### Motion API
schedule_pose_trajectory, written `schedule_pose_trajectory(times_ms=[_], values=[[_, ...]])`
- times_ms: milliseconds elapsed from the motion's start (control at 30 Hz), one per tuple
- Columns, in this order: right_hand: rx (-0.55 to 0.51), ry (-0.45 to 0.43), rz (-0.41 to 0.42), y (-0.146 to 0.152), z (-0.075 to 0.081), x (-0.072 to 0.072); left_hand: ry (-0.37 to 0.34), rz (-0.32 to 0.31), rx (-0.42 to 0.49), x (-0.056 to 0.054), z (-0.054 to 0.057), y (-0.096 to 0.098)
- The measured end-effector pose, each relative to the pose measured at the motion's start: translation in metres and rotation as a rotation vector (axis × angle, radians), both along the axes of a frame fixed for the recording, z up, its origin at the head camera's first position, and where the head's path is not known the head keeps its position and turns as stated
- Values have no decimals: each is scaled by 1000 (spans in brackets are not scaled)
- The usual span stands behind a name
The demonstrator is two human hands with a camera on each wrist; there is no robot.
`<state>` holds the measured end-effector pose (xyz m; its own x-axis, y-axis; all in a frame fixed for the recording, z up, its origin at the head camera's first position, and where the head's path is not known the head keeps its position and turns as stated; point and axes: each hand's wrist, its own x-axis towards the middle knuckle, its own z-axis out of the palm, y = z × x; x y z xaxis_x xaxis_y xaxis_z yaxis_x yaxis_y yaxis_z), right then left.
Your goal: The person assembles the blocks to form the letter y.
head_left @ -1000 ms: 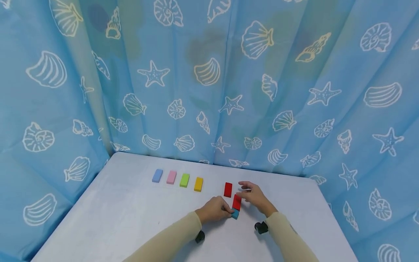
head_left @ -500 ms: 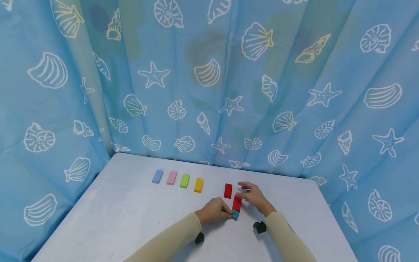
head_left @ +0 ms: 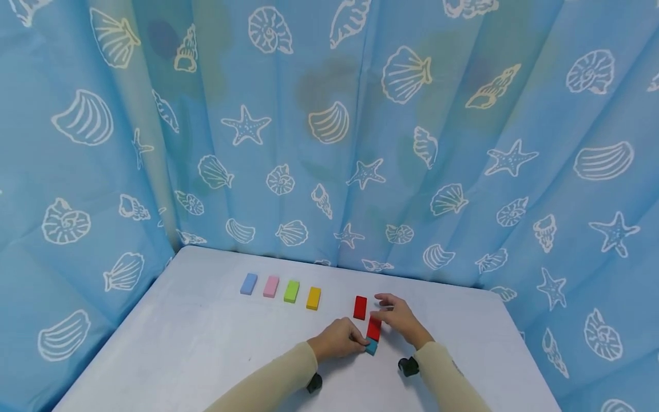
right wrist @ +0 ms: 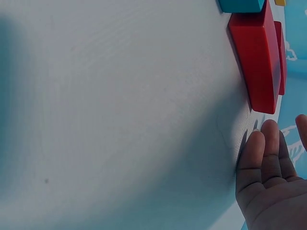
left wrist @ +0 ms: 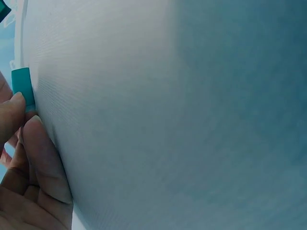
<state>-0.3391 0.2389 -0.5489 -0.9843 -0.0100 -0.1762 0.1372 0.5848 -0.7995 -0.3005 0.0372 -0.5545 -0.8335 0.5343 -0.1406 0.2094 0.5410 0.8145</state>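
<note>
Only the head view has tipped up. Left hand (head_left: 337,339) pinches teal block (head_left: 372,348), likely steadying it at near red block's (head_left: 374,329) six o'clock; right hand (head_left: 403,321) (loose-fingered) grasps nothing.

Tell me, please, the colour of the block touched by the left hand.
The block is teal, shown best in the left wrist view.

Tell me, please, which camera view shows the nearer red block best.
The right wrist: the red block appears large, uncovered by the right hand. Head view shows it small, near that hand; left wrist, none visible.
</note>
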Motion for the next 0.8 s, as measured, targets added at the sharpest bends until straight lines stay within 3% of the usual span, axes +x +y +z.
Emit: schedule_pose_trajectory(times_ms=[167,467,800], values=[[-5,8,-3,-1,4,-2,25,1,-7,-1,-1,2],[16,-8,-7,-3,0,-4,-6,5,-17,4,3,1],[29,-1,12,-11,-1,-9,26,32,-21,4,-3,0]])
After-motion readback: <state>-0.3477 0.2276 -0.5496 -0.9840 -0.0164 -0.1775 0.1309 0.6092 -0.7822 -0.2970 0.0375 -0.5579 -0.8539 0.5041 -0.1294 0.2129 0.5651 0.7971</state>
